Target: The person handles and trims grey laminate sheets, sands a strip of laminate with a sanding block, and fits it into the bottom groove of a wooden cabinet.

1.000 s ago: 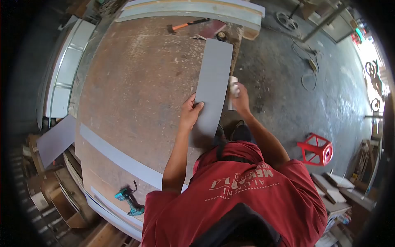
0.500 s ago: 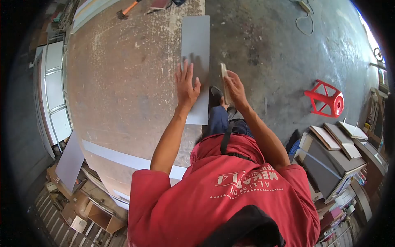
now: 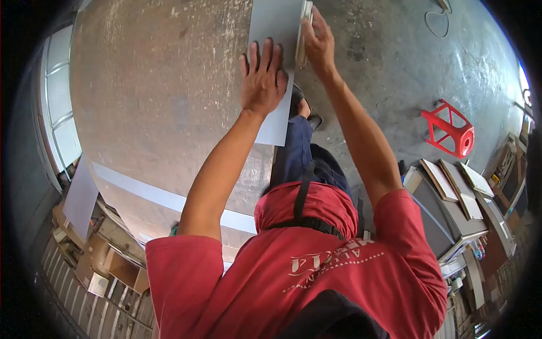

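A long grey panel (image 3: 275, 121) lies along the right edge of the worn brown table (image 3: 152, 96), its far end cut off by the top of the view. My left hand (image 3: 263, 82) rests on it, palm down with fingers spread. My right hand (image 3: 319, 45) grips a narrow pale block (image 3: 302, 42), held lengthwise at the panel's right edge. Whether block and panel touch is hard to tell.
A red stool (image 3: 450, 131) lies on its side on the grey floor (image 3: 389, 73). Boards (image 3: 451, 181) are stacked at the right. A pale strip (image 3: 141, 189) crosses the table's near part. Wooden boxes (image 3: 121, 268) stand at lower left.
The view has shifted down toward the body, so hammer and drill have left it. My left hand has gone from gripping the panel's edge to lying flat. My right hand has brought the block to the panel's edge.
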Demonstrator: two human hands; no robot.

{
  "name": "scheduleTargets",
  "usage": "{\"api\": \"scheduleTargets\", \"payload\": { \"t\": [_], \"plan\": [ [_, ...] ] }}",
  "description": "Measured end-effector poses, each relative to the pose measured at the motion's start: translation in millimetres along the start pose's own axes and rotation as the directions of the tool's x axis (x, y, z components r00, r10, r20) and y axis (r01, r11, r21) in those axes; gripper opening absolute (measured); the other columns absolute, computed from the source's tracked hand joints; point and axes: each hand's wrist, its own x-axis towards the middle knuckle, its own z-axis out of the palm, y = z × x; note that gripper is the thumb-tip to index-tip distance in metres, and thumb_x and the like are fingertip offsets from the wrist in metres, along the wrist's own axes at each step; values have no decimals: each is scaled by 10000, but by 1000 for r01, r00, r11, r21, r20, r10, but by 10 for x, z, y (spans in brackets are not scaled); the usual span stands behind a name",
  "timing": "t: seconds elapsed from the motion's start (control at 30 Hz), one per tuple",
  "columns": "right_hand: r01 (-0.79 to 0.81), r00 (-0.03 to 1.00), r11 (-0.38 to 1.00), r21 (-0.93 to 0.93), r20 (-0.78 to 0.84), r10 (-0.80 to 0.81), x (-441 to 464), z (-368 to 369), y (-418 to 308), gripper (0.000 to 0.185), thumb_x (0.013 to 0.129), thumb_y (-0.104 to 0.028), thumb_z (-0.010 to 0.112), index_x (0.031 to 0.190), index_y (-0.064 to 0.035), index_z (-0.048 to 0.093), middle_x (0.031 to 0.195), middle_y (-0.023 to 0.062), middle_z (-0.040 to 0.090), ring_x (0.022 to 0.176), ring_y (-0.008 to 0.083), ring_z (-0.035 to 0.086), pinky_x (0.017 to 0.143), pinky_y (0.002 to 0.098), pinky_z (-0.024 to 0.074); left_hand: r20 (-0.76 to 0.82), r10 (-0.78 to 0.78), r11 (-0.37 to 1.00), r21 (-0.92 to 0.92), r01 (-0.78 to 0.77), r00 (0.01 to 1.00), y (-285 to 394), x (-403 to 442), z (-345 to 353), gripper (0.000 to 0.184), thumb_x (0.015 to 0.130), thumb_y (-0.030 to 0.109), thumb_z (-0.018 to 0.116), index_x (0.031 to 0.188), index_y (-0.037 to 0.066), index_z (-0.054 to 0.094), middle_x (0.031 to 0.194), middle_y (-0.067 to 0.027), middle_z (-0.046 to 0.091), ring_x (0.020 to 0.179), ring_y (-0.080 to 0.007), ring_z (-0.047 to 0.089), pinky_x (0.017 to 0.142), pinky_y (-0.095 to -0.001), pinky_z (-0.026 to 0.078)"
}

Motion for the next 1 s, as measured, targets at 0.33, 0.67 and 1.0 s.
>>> {"api": "scheduleTargets", "payload": {
  "t": [0.33, 0.67, 1.0],
  "plan": [
    [-91, 987, 992, -83, -144, 78, -1939, 315, 195, 510, 975, -97, 545, 1465, -23, 426, 1494, 169, 428, 1394, 232, 388, 1052, 332, 401, -60, -12, 1000, -1, 12, 998, -44, -10, 82, 601, 935, 250, 479, 1510, 124, 357, 1590, -111, 292, 1457, -400, 239, 1161, -595, 213],
    [-119, 984, 981, -150, -147, 97, -2638, 400, 199, 500, 976, -70, 538, 1450, 36, 420, 1510, 129, 424, 1292, 176, 458, 991, 280, 397, -198, -28, 998, -60, 17, 980, -27, -50, 72, 552, 915, 257, 500, 1448, 122, 453, 1536, -103, 375, 1424, -384, 312, 1149, -597, 247],
    [-106, 982, 994, -17, -157, 102, -2669, 458, 171, 446, 1007, -107, 494, 1429, 31, 453, 1392, 142, 518, 1282, 206, 468, 1102, 344, 319, -136, -7, 1000, -18, 5, 991, -28, 5, -9, 597, 903, 250, 480, 1434, -17, 425, 1521, -218, 373, 1430, -439, 284, 1180, -578, 186]
  ]
}}
